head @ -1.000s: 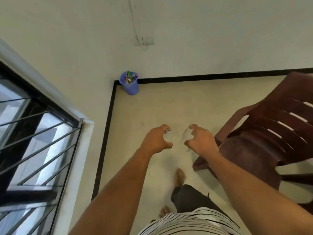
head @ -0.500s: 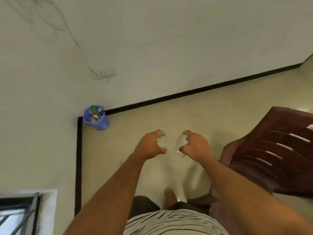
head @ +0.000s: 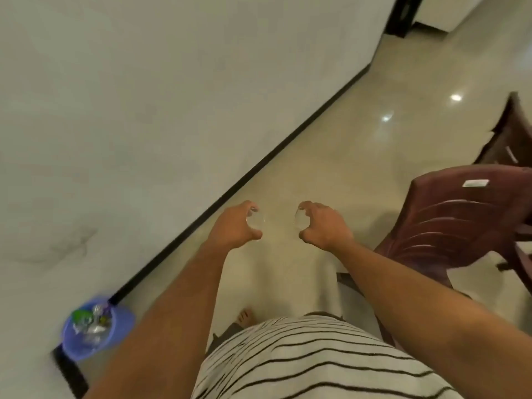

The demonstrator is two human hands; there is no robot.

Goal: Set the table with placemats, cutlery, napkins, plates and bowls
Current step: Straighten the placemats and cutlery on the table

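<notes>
Carrying one small clear glass bowl (head: 255,220) in my left hand (head: 234,226) and another (head: 299,220) in my right hand (head: 326,224), fingers curled round each. View has swung rightward since a second ago; purple bin (head: 95,331) now low left, no desk visible yet.

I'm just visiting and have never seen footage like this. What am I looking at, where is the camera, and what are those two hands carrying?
No machine here: a person wears a wide-angle camera on the head, looking forward and down, so you see their own arms, striped shirt and a bare foot. The left hand and the right hand each curl around a small clear glass item, the left glass and the right glass; whether they are cups or little bowls is hard to tell. Below is a shiny floor, not a table. A dark red plastic chair stands on the right, and a blue bin sits by the wall.
</notes>
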